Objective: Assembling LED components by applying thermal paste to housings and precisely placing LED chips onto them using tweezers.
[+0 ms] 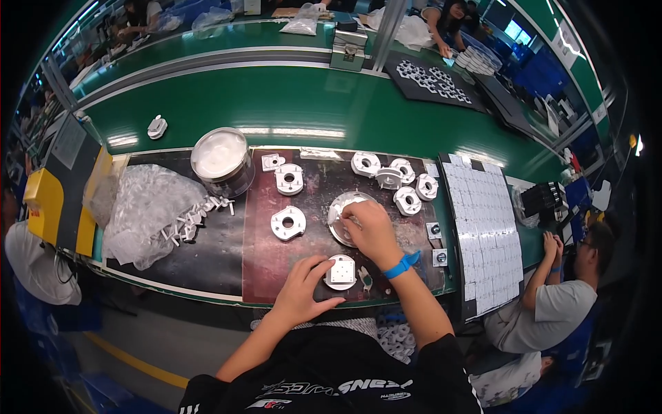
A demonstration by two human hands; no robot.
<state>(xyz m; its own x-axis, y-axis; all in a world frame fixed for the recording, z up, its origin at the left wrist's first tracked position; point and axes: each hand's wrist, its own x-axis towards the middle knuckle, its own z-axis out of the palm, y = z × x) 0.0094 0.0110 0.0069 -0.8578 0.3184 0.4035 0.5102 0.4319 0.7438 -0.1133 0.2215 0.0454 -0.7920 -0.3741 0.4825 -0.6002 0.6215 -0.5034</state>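
A white round housing with a square raised plate (340, 270) lies on the dark mat close in front of me. My left hand (301, 286) is beside it, index fingertip at its upper left edge and thumb stretched out just below. Over a shallow round dish (336, 233) bends my right hand (372, 231), with a blue band on its wrist. Its fingertips are pinched together inside the dish, beside some white contents (336, 211); what they hold is hidden. A small dark greenish piece (366, 277) lies right of the housing.
Ring-shaped white housings (287, 223) lie left and far right on the mat. Further left stand a tub (222, 157) and a plastic bag (148, 214) with loose white pieces (185, 226). A rack of white plates (483, 234) stands right, near a seated co-worker (552, 303).
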